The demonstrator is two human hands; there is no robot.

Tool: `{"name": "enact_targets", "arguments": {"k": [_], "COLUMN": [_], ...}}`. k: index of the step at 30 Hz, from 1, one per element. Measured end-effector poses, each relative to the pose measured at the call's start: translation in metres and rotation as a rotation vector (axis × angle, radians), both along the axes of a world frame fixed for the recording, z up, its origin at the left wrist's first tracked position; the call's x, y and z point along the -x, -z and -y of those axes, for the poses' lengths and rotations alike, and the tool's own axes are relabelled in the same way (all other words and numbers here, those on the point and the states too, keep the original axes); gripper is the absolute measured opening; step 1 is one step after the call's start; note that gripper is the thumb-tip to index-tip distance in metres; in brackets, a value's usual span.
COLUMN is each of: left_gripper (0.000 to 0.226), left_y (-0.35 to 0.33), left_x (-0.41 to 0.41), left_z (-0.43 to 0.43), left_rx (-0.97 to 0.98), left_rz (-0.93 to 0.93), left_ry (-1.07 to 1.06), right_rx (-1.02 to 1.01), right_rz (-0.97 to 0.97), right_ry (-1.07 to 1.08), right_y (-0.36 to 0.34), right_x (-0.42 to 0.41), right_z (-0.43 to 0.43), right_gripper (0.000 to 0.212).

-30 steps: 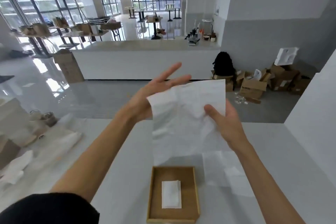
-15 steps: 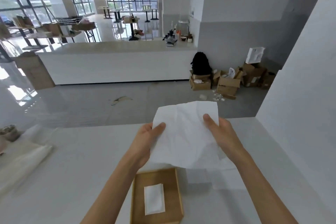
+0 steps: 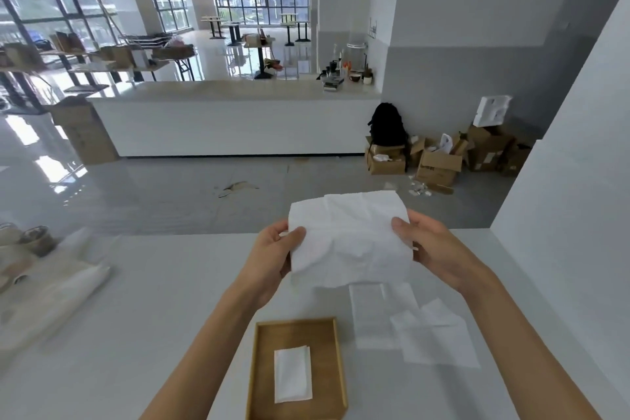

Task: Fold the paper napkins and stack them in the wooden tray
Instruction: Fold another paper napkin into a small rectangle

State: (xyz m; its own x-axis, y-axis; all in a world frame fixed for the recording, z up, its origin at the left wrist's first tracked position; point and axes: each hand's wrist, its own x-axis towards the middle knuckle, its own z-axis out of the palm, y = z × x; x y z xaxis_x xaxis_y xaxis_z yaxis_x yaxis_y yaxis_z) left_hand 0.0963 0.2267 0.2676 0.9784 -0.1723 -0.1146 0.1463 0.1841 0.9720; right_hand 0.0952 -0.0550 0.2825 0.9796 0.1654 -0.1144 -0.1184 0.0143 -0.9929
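Observation:
A crumpled white paper napkin (image 3: 347, 239) is held in the air above the white table, stretched between both hands. My left hand (image 3: 272, 256) pinches its left edge and my right hand (image 3: 429, 245) pinches its right edge. Below, near the table's front edge, lies the wooden tray (image 3: 327, 368) with one folded napkin (image 3: 293, 373) flat inside it. To the right of the tray, loose unfolded napkins (image 3: 416, 327) lie spread on the table.
A clear plastic bag (image 3: 58, 286) and paper cups (image 3: 34, 242) sit at the table's left side. A white wall (image 3: 572, 215) borders the table on the right. Beyond the table's far edge is open floor, a long white counter and cardboard boxes.
My left hand went from open beside the napkin to gripping its left edge. Both hands lowered the napkin, which now hangs shorter and more bunched. The camera view shifted.

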Motion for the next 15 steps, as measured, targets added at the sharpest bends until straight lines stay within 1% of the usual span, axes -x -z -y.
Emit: {"name": "enact_targets", "arguments": {"k": [2, 5, 8, 11, 13, 15], "left_gripper": [0.025, 0.024, 0.023, 0.025, 0.023, 0.022], "left_y": [0.001, -0.004, -0.013, -0.025, -0.033, -0.041], "left_x": [0.004, 0.011, 0.015, 0.014, 0.014, 0.013], "left_z": [-0.006, -0.015, -0.024, -0.030, -0.031, -0.032], "left_rx": [0.018, -0.011, 0.036, 0.075, 0.109, 0.080], "left_rz": [-0.010, 0.020, 0.090, 0.188, 0.260, 0.326], "left_ry": [-0.028, 0.001, 0.069, 0.117, 0.132, 0.113], "right_rx": [0.008, -0.048, -0.118, -0.149, -0.121, -0.052], "right_rz": [-0.005, 0.045, 0.134, 0.243, 0.337, 0.437], "right_ry": [-0.051, -0.017, 0.017, 0.055, 0.090, 0.067], "right_y": [0.005, 0.004, -0.007, -0.021, -0.032, -0.043], "right_x": [0.002, 0.004, 0.006, 0.010, 0.013, 0.016], "right_z": [-0.006, -0.010, -0.012, -0.013, -0.014, -0.014], "right_gripper": [0.025, 0.028, 0.032, 0.028, 0.036, 0.045]}}
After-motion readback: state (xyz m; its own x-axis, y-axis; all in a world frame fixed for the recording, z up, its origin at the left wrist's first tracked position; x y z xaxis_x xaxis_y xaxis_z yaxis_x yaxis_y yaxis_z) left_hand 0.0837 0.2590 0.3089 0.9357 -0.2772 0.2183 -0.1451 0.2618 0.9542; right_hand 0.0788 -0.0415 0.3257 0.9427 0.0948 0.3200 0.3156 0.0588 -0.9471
